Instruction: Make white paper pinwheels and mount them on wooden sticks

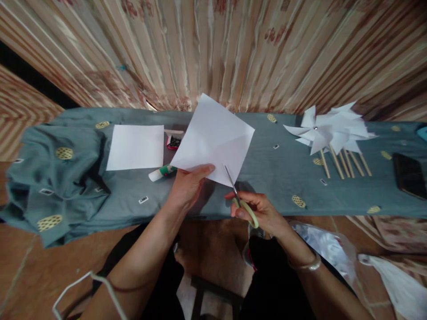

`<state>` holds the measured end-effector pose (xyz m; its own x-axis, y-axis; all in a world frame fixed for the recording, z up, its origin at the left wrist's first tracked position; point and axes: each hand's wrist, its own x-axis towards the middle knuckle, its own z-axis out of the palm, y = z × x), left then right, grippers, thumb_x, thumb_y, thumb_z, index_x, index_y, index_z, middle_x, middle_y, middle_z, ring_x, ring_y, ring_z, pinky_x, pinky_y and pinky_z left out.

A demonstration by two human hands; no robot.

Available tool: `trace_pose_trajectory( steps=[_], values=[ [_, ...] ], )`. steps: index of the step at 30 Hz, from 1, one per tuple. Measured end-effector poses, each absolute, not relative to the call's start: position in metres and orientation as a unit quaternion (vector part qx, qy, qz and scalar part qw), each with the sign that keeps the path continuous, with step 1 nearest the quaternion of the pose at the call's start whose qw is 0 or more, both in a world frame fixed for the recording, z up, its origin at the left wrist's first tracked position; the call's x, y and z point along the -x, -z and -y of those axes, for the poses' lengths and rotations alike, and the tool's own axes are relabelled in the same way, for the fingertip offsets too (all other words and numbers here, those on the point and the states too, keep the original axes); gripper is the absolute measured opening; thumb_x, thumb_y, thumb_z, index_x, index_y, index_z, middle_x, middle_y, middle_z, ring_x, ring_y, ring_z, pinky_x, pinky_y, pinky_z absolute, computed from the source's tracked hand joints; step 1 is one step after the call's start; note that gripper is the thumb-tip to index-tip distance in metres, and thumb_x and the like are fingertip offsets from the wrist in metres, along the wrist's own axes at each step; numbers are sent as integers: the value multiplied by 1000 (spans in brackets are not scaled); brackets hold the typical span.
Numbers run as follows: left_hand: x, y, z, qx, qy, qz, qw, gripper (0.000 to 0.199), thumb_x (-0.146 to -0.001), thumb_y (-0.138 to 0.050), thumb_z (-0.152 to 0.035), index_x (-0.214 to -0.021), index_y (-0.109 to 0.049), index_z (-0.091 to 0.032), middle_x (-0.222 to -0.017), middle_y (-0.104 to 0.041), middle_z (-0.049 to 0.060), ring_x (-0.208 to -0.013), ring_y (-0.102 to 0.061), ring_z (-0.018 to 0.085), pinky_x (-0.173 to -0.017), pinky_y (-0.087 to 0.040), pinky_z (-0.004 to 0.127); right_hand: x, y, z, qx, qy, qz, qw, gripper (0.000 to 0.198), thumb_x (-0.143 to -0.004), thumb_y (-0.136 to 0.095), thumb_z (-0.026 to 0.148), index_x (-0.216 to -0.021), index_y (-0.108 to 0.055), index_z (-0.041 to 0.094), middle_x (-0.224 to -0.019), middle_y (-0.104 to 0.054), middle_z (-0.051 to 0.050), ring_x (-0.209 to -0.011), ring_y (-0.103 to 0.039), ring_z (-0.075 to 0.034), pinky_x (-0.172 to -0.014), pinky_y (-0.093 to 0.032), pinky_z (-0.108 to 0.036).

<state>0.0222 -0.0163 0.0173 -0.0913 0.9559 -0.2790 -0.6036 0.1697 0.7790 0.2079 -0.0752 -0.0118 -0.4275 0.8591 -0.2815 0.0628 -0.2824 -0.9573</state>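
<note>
My left hand (189, 186) grips a square sheet of white paper (215, 135) by its lower left edge, thumb on top. The sheet is held up over the table, turned so that one corner points away from me. In my right hand (256, 206) is a pair of scissors (248, 212) with pale green handles. Their blades meet the paper near its lowest corner, and one blade lies over the sheet. Left of the held sheet lie a stack of white paper (136, 147), a small red box (173, 141) of dark bits and a glue stick (162, 172), partly covered by the sheet.
Several white paper pinwheels (328, 131) on wooden sticks lie at the right of the table. Beyond them rests a dark phone (409, 174). The grey-green tablecloth (213, 208) is bunched up at the left end. A pleated curtain (213, 53) hangs behind the table.
</note>
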Motion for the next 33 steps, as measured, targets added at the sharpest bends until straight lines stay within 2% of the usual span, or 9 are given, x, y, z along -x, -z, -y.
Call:
trace_pose_trajectory(
  steps=[5, 14, 22, 33],
  values=[
    [-24, -15, 18, -207, -600, -417, 651, 39, -47, -84, -10, -83, -71, -18, -79, -74, 0, -79, -67, 16, -83, -52, 31, -206, 13, 76, 448, -665, 508, 315, 45, -75, -79, 47, -107, -68, 17, -72, -63, 3, -61, -50, -8, -60, -41, -23],
    [-23, -16, 18, -211, -605, -408, 650, 43, -49, -83, -8, -88, -71, -19, -83, -75, 0, -81, -68, 16, -87, -53, 32, -202, 12, 76, 462, -671, 479, 326, 42, -69, -84, 40, -101, -70, 17, -67, -63, 4, -56, -50, -7, -56, -42, -23],
    [-23, -16, 18, -214, -603, -419, 644, 46, -52, -81, -7, -94, -71, -22, -85, -75, 1, -93, -70, 22, -91, -52, 36, -199, 11, 77, 471, -680, 454, 331, 42, -66, -86, 40, -99, -70, 18, -63, -60, 5, -53, -51, -7, -53, -43, -22],
    [-24, -16, 17, -211, -604, -408, 652, 50, -49, -84, -8, -96, -71, -18, -82, -75, 1, -84, -70, 18, -88, -52, 33, -197, 11, 78, 480, -671, 461, 328, 44, -68, -84, 46, -99, -69, 18, -65, -61, 4, -55, -52, -8, -55, -46, -23]
  ],
)
